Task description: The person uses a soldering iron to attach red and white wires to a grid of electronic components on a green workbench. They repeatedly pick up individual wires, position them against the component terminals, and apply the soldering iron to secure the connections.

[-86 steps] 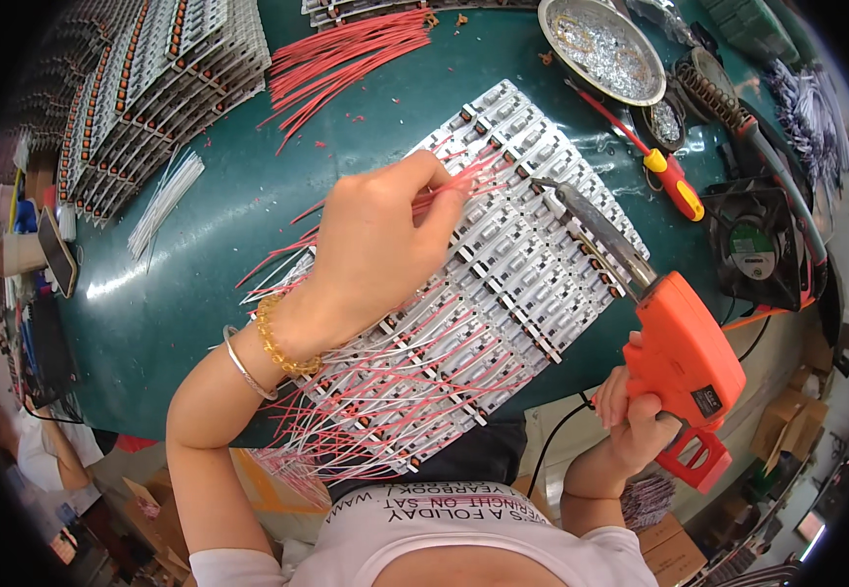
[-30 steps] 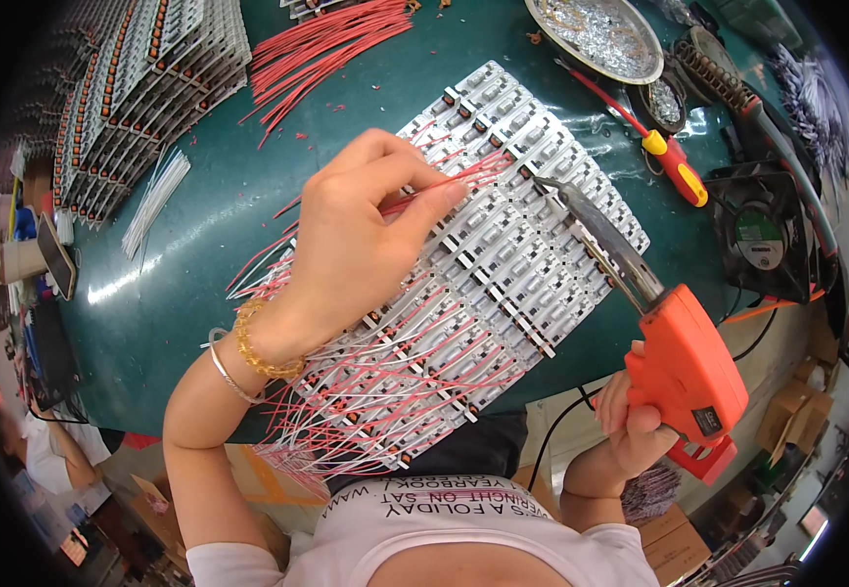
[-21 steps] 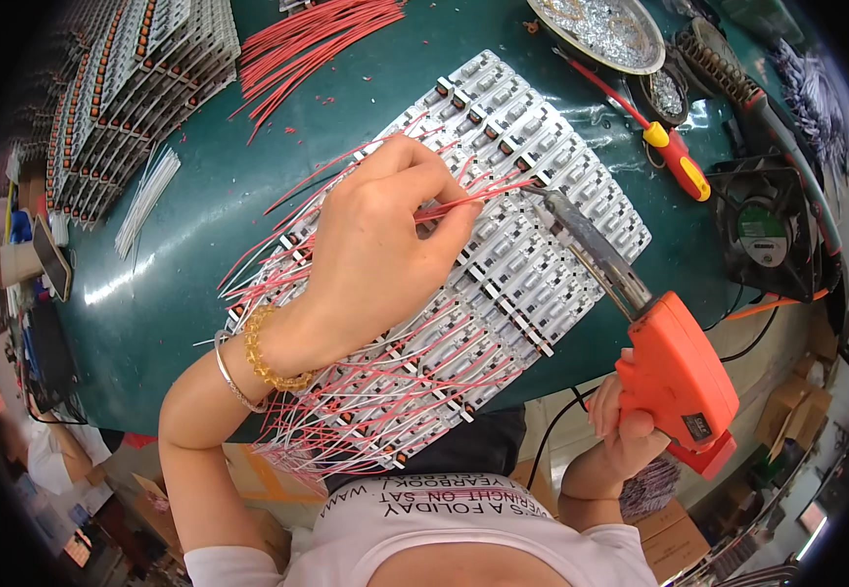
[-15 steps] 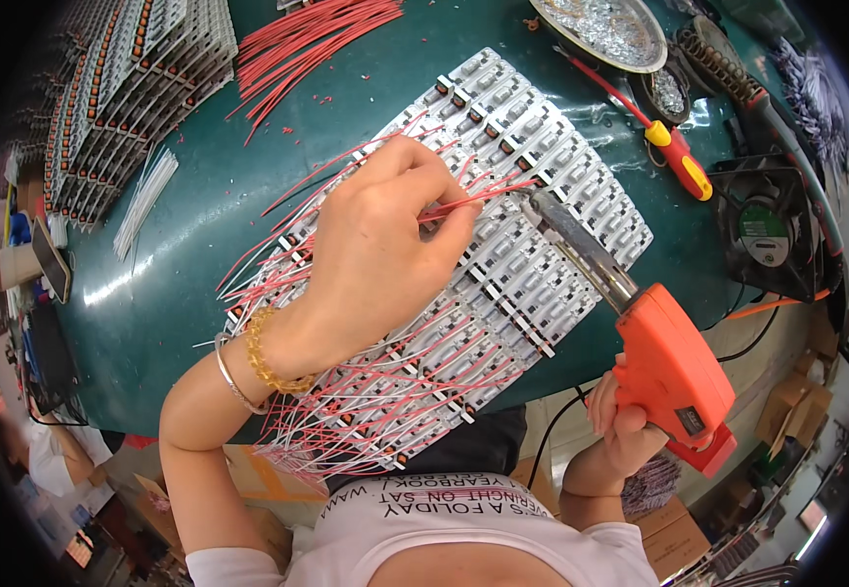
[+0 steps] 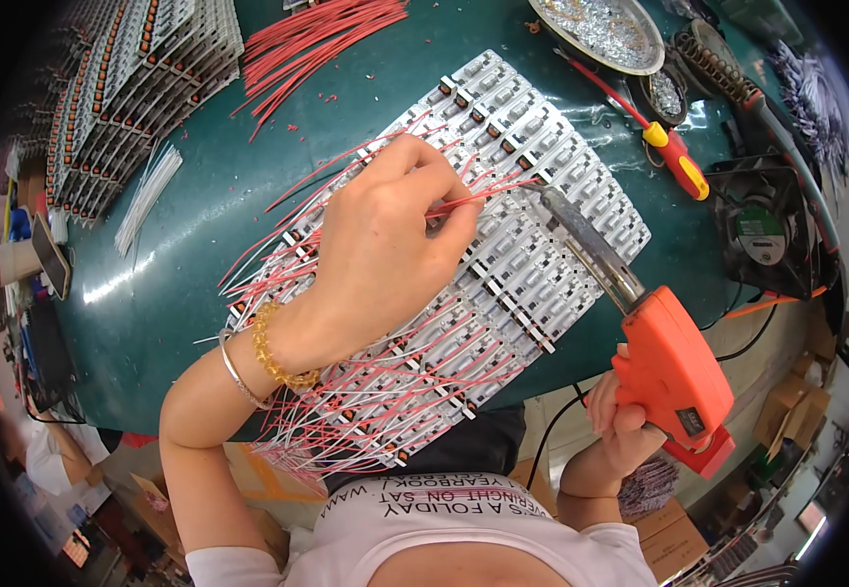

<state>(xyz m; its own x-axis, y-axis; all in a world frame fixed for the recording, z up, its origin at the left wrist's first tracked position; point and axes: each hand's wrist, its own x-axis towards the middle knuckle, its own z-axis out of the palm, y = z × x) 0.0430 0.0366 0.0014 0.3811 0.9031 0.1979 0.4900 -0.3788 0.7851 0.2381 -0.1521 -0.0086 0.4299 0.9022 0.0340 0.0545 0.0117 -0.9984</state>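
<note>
My left hand [image 5: 390, 240] is closed in a pinch on a red wire [image 5: 463, 203], whose far end reaches over a panel of small white modules [image 5: 561, 259]. Wrapped round the handle of an orange soldering gun [image 5: 677, 362] is my right hand [image 5: 622, 421]. The gun's metal tip points up and left, close to the end of the held wire; whether they touch I cannot tell. Many red and white wires [image 5: 366, 401] stick out along the panel's left and near parts. My left palm and fingers hide some of the modules beneath.
Stacked module panels [image 5: 140, 88] stand far left. Loose red wires [image 5: 312, 44] and white wires [image 5: 145, 201] lie on the green table [image 5: 180, 323]. At the right are a metal dish of scraps [image 5: 605, 34], a red-yellow screwdriver [image 5: 674, 161] and a black fan [image 5: 767, 230].
The soldering gun's tip has shifted slightly right and down, away from the wire end. My left hand keeps its pinch and has barely moved.
</note>
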